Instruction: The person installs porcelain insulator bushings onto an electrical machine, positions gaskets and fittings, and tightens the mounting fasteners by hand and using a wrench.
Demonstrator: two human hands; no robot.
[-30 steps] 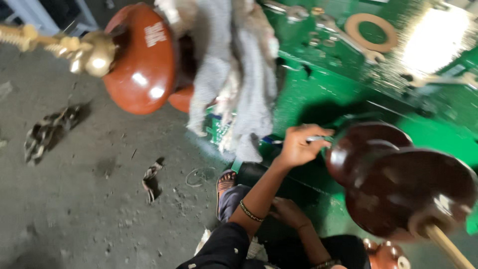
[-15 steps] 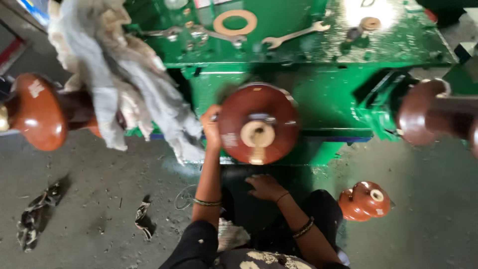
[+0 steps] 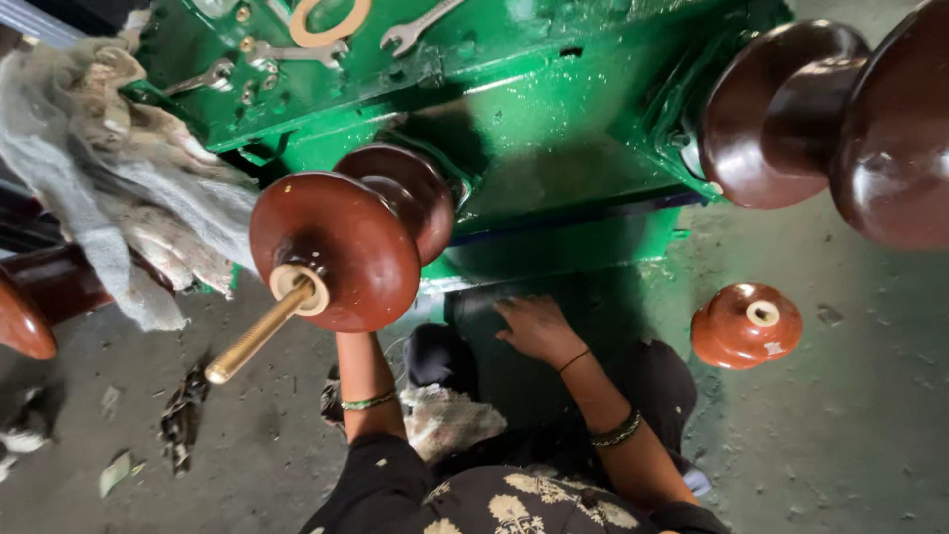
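Right hand (image 3: 534, 326): we see it lowest in the view, palm down and fingers spread flat in the shadow under the green tank (image 3: 554, 129), holding nothing.
Left hand: we follow our left forearm (image 3: 364, 381) up behind the brown insulator (image 3: 341, 247); the hand itself is hidden there, so we cannot tell whether it grips or only touches.
Insulator: it is bolted to the tank's side wall and juts toward us, directly above the left forearm and up-left of the right hand.
Long axis: it runs from the tank wall down-left along the brass rod (image 3: 259, 334), whose tip hangs free over the floor.
Nearer hand: the left, by our judgement; the right lies apart, below the tank.
Loose cap (image 3: 743, 324): 1 brown piece sits on the concrete, right of the right hand, well apart.
Rags (image 3: 129, 198): a grey bundle hangs left of the insulator.
Far: 2 wrenches (image 3: 420, 22) and a ring (image 3: 328, 18) lie on the tank top.
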